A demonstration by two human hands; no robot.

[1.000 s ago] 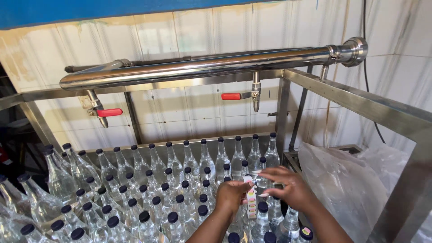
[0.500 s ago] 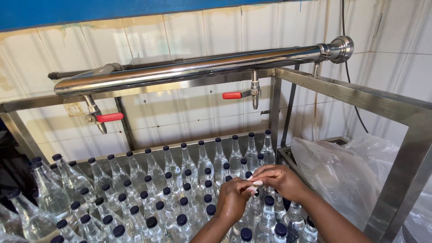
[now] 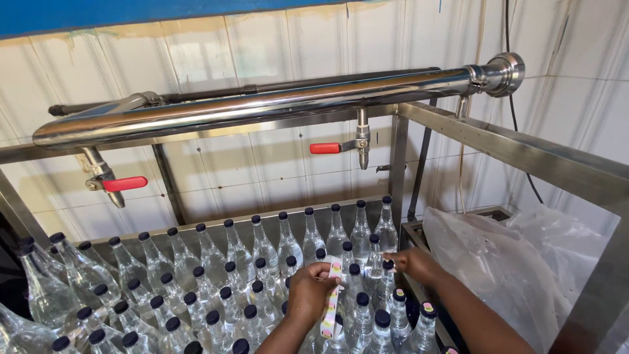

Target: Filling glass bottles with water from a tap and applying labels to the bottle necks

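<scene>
My left hand (image 3: 308, 292) pinches a narrow strip of small coloured seal bands (image 3: 332, 301) that hangs down over the bottles. My right hand (image 3: 413, 263) reaches left over the dark-capped necks at the right end of the batch, fingertips at a bottle cap (image 3: 388, 265); whether it grips anything I cannot tell. Below both hands stand several clear plastic bottles (image 3: 262, 252) with dark blue caps, packed upright in rows on a steel tray (image 3: 216, 226). A few bottles nearest me (image 3: 427, 308) carry a coloured band on the cap.
A long steel pipe (image 3: 262, 108) runs overhead with two red-handled taps (image 3: 124, 183) (image 3: 325, 148). A steel frame rail (image 3: 524, 154) borders the right side. Crumpled clear plastic bags (image 3: 504, 262) lie at the right. A tiled wall stands behind.
My view shifted and rose slightly. My hands moved apart: the left now holds the strip out alone, and the right has moved to the bottle caps on the right.
</scene>
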